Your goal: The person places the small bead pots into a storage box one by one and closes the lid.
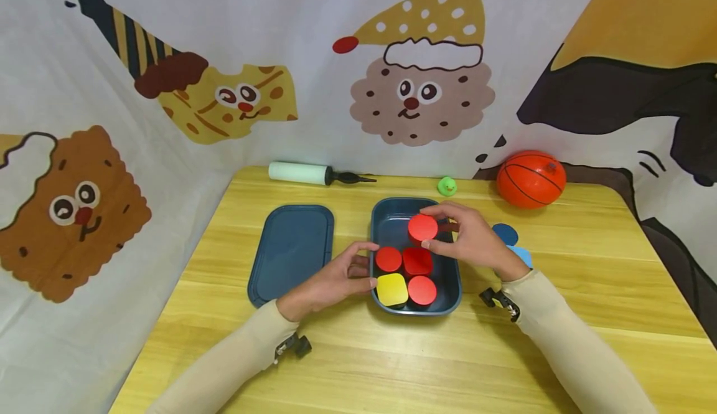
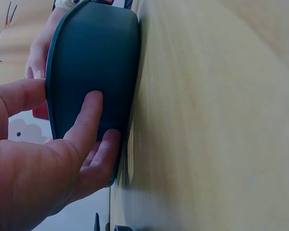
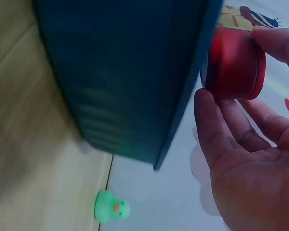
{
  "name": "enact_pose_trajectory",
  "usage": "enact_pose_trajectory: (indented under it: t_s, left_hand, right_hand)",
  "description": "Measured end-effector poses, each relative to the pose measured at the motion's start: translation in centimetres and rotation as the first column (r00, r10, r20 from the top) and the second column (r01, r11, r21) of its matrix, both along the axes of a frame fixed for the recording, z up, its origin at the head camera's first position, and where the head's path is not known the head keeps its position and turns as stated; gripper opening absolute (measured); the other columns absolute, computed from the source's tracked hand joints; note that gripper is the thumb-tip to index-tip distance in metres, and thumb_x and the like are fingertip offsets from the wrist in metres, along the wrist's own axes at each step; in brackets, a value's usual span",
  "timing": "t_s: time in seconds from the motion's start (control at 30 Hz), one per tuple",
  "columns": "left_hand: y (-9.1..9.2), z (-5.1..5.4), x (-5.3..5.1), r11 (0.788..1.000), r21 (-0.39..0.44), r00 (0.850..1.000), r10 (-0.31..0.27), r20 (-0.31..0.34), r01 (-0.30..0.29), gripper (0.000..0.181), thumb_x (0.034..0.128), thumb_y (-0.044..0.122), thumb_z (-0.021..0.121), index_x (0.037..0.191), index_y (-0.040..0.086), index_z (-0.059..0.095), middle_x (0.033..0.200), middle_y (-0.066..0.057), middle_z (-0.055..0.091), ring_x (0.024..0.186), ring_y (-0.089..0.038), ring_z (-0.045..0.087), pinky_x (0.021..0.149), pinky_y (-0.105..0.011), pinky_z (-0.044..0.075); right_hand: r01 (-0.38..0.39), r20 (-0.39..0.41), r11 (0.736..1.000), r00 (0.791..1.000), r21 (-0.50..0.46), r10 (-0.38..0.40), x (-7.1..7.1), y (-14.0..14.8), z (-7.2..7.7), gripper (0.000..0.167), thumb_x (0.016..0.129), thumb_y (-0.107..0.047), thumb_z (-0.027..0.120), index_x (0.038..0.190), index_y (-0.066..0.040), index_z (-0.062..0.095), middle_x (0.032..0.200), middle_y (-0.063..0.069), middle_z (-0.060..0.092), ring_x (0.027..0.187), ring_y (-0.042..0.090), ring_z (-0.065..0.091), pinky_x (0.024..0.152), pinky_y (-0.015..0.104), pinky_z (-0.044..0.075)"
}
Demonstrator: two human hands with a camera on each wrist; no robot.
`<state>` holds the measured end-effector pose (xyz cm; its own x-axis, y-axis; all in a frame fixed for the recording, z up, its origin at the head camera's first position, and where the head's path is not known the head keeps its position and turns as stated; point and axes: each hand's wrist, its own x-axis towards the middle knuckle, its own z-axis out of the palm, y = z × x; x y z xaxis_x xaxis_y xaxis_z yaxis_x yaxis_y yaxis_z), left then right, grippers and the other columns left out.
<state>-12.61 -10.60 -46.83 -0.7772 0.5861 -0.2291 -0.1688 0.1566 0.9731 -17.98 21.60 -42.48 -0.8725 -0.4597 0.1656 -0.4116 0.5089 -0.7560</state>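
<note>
A dark blue bin (image 1: pixel 455 289) stands on the table with several small tins inside: a red round tin (image 1: pixel 389 259), a red square tin (image 1: pixel 417 261), a yellow square tin (image 1: pixel 392 289) and a second red round tin (image 1: pixel 422 290). Between thumb and fingers, my right hand (image 1: pixel 467 233) pinches another red round tin (image 1: pixel 422 228); in the right wrist view this lidded tin (image 3: pixel 236 62) is beside the bin's rim. My left hand (image 1: pixel 336 277) rests against the bin's left side, fingers (image 2: pixel 89 113) extended along the outer wall and thumb near the rim.
A dark blue lid (image 1: pixel 294 252) lies left of the bin. Behind are a pale green pump (image 1: pixel 299 173), a green rubber duck (image 1: pixel 447 186) and an orange basketball-patterned ball (image 1: pixel 531 179). A dark blue round piece (image 1: pixel 505 235) and a light blue one (image 1: pixel 522 256) lie partly behind my right hand.
</note>
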Motion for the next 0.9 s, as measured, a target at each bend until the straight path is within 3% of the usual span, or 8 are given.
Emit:
enact_pose_trajectory:
  t_s: [0.23, 0.57, 0.9]
  left_hand:
    - [0.1, 0.1, -0.1, 1.0, -0.005, 1.0, -0.002, 0.004, 0.002, 0.069, 0.1009, 0.015, 0.073, 0.159, 0.021, 0.037, 0.146, -0.021, 0.053, 0.128, -0.029, 0.06, 0.098, -0.034, 0.059]
    - [0.0, 0.1, -0.1, 1.0, -0.01, 1.0, -0.004, 0.014, 0.004, 0.069, 0.1012, 0.015, 0.073, 0.16, 0.021, 0.036, 0.147, -0.021, 0.052, 0.129, -0.029, 0.06, 0.098, -0.035, 0.059]
    - [0.0, 0.1, 0.0, 1.0, -0.017, 1.0, 0.003, 0.003, -0.003, 0.068, 0.101, 0.014, 0.073, 0.159, 0.024, 0.037, 0.148, -0.019, 0.051, 0.131, -0.028, 0.059, 0.099, -0.035, 0.058]
  right_hand:
    - [-0.079, 0.029, 0.997, 0.996, -0.013, 0.079, -1.1, -2.1, -0.5, 0.055, 0.086, -0.016, 0.088, 0.136, -0.012, 0.067, 0.129, 0.004, 0.07, 0.115, 0.024, 0.067, 0.098, 0.053, 0.062]
    - [-0.072, 0.027, 0.989, 0.997, 0.126, 0.069, -2.2, -5.1, -1.9, 0.056, 0.086, -0.019, 0.088, 0.136, -0.009, 0.065, 0.124, 0.003, 0.071, 0.11, 0.021, 0.069, 0.087, 0.036, 0.065]
    - [-0.111, 0.046, 0.97, 0.994, 0.215, 0.104, -2.5, -5.7, -2.4, 0.059, 0.09, -0.024, 0.086, 0.142, -0.006, 0.063, 0.128, 0.006, 0.071, 0.112, 0.022, 0.071, 0.09, 0.037, 0.065]
